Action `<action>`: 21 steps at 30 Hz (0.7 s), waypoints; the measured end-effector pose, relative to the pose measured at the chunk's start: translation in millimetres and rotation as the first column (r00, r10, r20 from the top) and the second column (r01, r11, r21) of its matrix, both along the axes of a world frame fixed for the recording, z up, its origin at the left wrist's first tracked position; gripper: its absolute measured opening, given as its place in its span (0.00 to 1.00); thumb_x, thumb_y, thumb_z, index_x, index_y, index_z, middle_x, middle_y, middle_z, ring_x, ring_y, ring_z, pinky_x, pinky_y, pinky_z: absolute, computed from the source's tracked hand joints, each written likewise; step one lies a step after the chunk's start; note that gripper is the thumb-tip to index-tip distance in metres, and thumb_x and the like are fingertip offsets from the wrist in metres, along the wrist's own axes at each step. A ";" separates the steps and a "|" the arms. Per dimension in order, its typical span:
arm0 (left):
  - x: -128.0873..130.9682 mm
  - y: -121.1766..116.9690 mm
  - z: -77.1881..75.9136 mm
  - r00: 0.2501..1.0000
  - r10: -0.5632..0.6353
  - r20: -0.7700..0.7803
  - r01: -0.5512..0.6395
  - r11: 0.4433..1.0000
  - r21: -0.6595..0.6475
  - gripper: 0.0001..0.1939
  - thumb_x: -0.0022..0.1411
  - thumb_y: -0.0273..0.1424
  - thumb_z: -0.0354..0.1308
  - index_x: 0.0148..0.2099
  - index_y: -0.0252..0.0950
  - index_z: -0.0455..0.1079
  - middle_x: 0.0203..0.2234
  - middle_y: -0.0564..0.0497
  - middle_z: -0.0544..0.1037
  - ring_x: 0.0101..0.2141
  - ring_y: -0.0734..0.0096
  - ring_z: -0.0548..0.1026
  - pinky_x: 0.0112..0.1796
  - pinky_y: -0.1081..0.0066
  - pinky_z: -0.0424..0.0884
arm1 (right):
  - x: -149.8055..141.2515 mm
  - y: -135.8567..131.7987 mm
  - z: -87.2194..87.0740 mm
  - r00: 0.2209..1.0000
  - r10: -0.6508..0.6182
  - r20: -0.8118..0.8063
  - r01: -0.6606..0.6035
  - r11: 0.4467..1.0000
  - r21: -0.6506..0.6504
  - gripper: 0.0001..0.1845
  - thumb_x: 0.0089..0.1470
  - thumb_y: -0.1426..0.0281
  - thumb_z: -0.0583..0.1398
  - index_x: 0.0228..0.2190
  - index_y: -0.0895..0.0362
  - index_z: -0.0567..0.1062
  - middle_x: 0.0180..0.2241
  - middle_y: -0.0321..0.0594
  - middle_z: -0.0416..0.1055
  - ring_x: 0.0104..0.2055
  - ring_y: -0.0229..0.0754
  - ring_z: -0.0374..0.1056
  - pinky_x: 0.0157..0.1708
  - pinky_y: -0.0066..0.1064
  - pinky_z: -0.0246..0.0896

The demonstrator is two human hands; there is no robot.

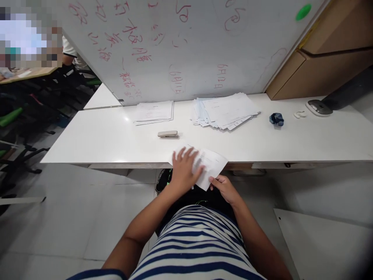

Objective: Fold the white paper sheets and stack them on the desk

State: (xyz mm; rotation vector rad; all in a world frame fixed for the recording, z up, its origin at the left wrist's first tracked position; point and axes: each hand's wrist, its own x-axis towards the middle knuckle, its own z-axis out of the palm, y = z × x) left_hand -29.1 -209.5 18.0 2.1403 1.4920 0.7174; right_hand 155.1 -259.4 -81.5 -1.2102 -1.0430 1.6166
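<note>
A white sheet of paper [214,163] with faint print lies at the front edge of the desk, one corner jutting out over it. My left hand [185,165] rests on the paper's left part with its fingers spread. At the lower right corner, my right hand [223,186] pinches the sheet between thumb and fingers. Just beyond the left hand sits a beige stapler [168,134], untouched. A messy pile of papers [230,111] lies farther back, and a smaller, neater stack of papers [154,112] is to its left.
A whiteboard [198,50] with red writing stands behind the white desk [96,136]. To the right are a dark blue bundled item [276,119], a small white curved piece [300,114], a computer mouse [319,107] and cardboard boxes [317,74]. Chairs and a person are at far left.
</note>
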 end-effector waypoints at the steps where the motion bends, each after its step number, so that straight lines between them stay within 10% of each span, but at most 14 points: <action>1: 7.2 -5.9 -0.6 0.991 -0.132 -0.006 0.132 0.990 -0.048 0.26 0.60 0.43 0.57 0.59 0.45 0.63 0.61 0.46 0.63 0.64 0.49 0.50 0.62 0.48 0.34 | -0.4 -0.9 -1.5 0.999 -0.038 0.003 0.038 0.999 0.001 0.22 0.46 0.51 0.63 0.23 0.59 0.76 0.20 0.37 0.70 0.23 0.37 0.61 0.26 0.30 0.58; 4: 19.8 -15.1 -7.5 0.942 -0.335 -0.014 0.327 0.926 -0.189 0.31 0.56 0.44 0.60 0.61 0.48 0.62 0.63 0.49 0.61 0.65 0.48 0.48 0.62 0.46 0.35 | -0.6 -3.1 -3.8 0.992 -0.130 0.006 0.130 0.992 0.002 0.21 0.46 0.52 0.64 0.23 0.59 0.76 0.19 0.35 0.69 0.23 0.36 0.61 0.27 0.30 0.58; 10: 15.9 -0.6 -18.2 0.928 -0.367 -0.066 0.343 0.909 -0.235 0.33 0.58 0.36 0.60 0.65 0.48 0.56 0.62 0.50 0.62 0.64 0.51 0.53 0.61 0.47 0.43 | -1.7 -7.0 -1.7 0.977 -0.204 0.065 0.204 0.979 0.006 0.21 0.47 0.51 0.63 0.24 0.58 0.77 0.19 0.36 0.70 0.21 0.38 0.62 0.23 0.31 0.57; 21: -0.4 24.0 -2.4 0.950 -0.216 0.226 0.278 0.914 -0.295 0.20 0.67 0.39 0.49 0.58 0.44 0.68 0.53 0.51 0.74 0.53 0.60 0.70 0.54 0.61 0.64 | 2.8 -5.2 2.5 0.978 -0.184 0.101 0.181 0.983 0.034 0.21 0.49 0.52 0.62 0.22 0.58 0.75 0.18 0.35 0.68 0.22 0.38 0.61 0.24 0.30 0.56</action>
